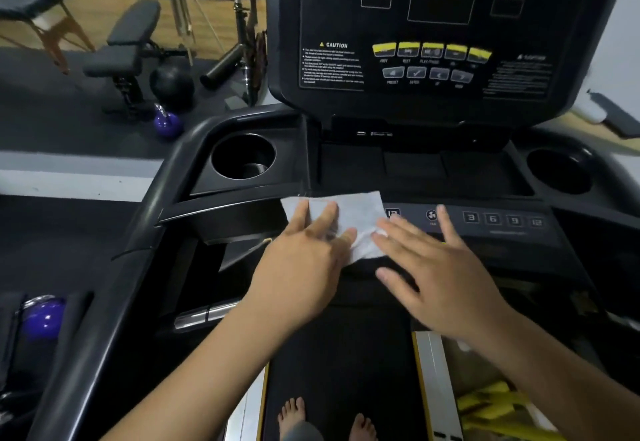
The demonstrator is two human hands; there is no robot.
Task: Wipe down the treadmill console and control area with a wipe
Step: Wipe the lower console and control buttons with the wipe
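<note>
Head view: wipe (346, 219) spread flat on the near edge of the treadmill's lower control strip (491, 222), covering its left end, with one corner hanging off the front lip. Left hand (304, 260) laid flat on top, fingers (327, 214) extended and spread, not closed around anything — probably to press a wide patch of cloth against the panel. Right hand (433, 267) likewise flat and unclenched, fingertips just touching the wipe's right edge, likely pinning or smoothing it. Number keys (504, 221) and fan button (431, 215) bare to the right. Upright display console (443, 35) above, well apart from the cloth. Cup holder (242, 156) empty-looking, just beyond the wipe's far left corner
</note>
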